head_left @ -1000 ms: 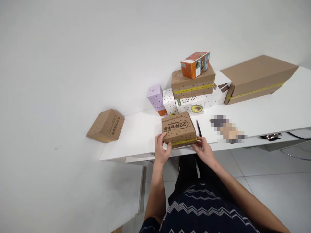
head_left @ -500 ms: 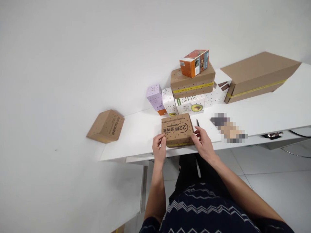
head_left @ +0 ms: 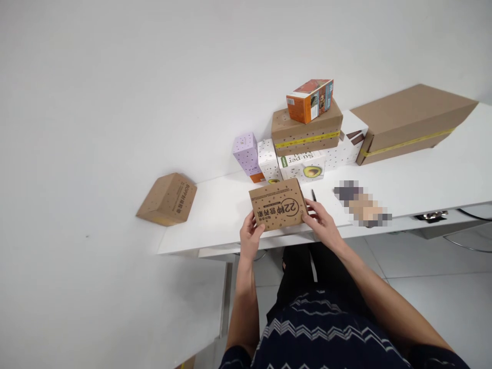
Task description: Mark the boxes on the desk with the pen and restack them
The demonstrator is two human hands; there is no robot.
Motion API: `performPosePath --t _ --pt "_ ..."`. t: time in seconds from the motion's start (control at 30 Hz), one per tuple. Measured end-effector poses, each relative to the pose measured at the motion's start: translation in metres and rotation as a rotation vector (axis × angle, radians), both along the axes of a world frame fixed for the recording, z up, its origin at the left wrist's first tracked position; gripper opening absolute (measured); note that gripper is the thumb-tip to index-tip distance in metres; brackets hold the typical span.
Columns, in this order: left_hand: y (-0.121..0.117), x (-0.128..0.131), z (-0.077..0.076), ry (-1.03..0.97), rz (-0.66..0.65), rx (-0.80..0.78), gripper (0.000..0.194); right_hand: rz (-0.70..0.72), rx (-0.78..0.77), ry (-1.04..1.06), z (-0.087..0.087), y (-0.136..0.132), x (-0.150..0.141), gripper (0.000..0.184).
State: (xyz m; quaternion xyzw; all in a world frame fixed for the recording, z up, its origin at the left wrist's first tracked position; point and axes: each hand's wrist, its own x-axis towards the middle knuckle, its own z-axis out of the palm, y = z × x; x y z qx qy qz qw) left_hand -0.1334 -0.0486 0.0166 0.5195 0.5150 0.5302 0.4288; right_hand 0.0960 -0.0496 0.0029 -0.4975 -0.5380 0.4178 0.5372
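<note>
A small brown cardboard box [head_left: 277, 205] with dark printing and a circled "22" is held between both hands above the front of the white table. My left hand [head_left: 250, 237] grips its near left corner, thumb on the printed face and fingers round the side. At the right edge, my right hand [head_left: 321, 221] holds the box with the thumb on the near corner. The printed face is tipped toward me, and the yellow-taped side is hidden. A dark pen [head_left: 313, 195] lies just beyond my right hand.
Behind stand a lilac box [head_left: 245, 152], a white avocado box [head_left: 302, 166] and a taped carton [head_left: 307, 134] with an orange box [head_left: 309, 101] on top. A long carton [head_left: 415, 123] lies right, a brown carton [head_left: 169, 200] left. A blurred-out item [head_left: 361, 202] lies near the front edge.
Both hands have shifted their grip on the small box. Its near side has tilted up, so the yellow tape has gone out of sight.
</note>
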Motion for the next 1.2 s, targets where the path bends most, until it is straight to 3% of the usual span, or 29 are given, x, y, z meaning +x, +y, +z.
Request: performPosePath --t 0.13,0.33,0.83,0.93,1.07,1.2 --pt "0.002 0.002 -0.016 0.005 0.062 0.072 0.047 -0.025 0.058 -0.072 -0.018 -0.004 -0.004 0.045" --pt "-0.001 0.01 -0.036 0.022 0.06 0.009 0.034 -0.104 0.027 -0.135 -0.037 -0.008 -0.006 0.041" --pt "-0.006 0.012 -0.04 0.148 0.075 -0.019 0.035 -0.1 0.036 -0.162 -0.041 -0.005 0.006 0.038" --pt "-0.006 0.009 -0.033 0.157 0.167 0.065 0.042 -0.187 0.013 -0.284 -0.042 0.001 0.018 0.036" --pt "-0.009 0.015 -0.004 0.351 0.308 0.408 0.028 -0.241 -0.126 -0.676 -0.037 0.015 0.028 0.045" --pt "-0.003 0.035 0.029 0.581 0.223 0.718 0.02 -0.125 -0.244 -1.035 -0.031 0.028 0.023 0.047"
